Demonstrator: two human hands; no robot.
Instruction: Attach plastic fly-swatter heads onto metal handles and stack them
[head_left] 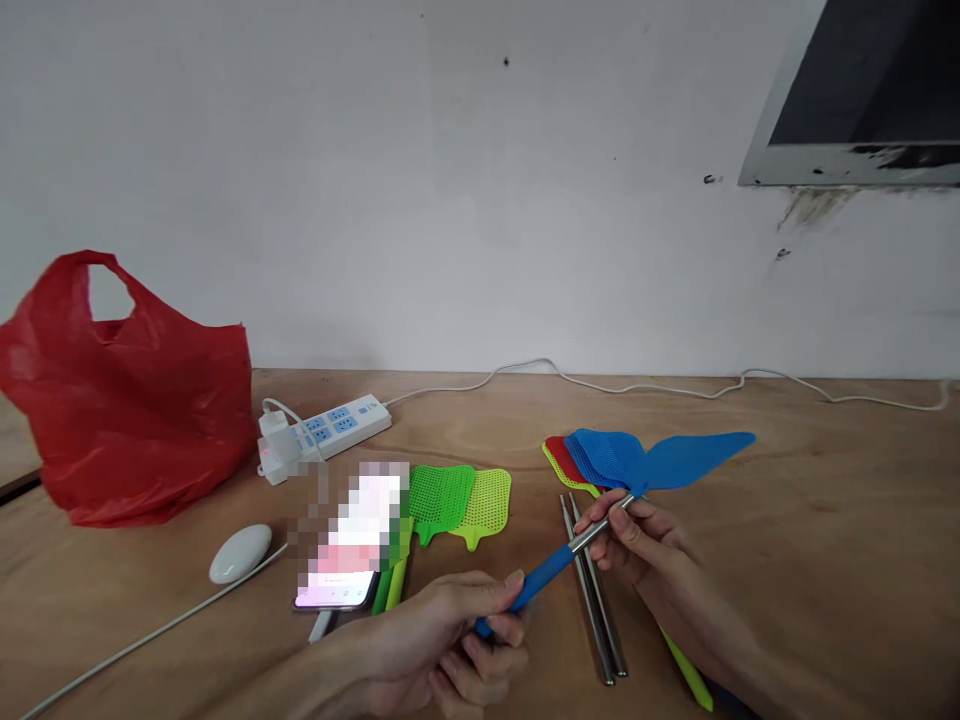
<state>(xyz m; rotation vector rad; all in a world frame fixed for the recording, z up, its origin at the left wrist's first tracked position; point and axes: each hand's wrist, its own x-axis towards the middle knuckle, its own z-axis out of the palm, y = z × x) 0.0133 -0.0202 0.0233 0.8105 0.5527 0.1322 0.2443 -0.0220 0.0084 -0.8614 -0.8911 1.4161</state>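
Note:
I hold a blue fly swatter (679, 459) above the wooden table (825, 520). My left hand (442, 640) is closed round its blue grip at the near end. My right hand (637, 530) pinches the metal shaft just below the blue mesh head. Under the head lies a stack of swatter heads, blue, red and yellow-green (581, 462), and two metal rods (596, 600) lie on the table beneath my right hand.
Two green swatters (461, 500) lie beside a lit phone (345, 560). A white power strip (322, 430), a white oval object (240, 552), a red plastic bag (127, 400) and white cables stand to the left and back.

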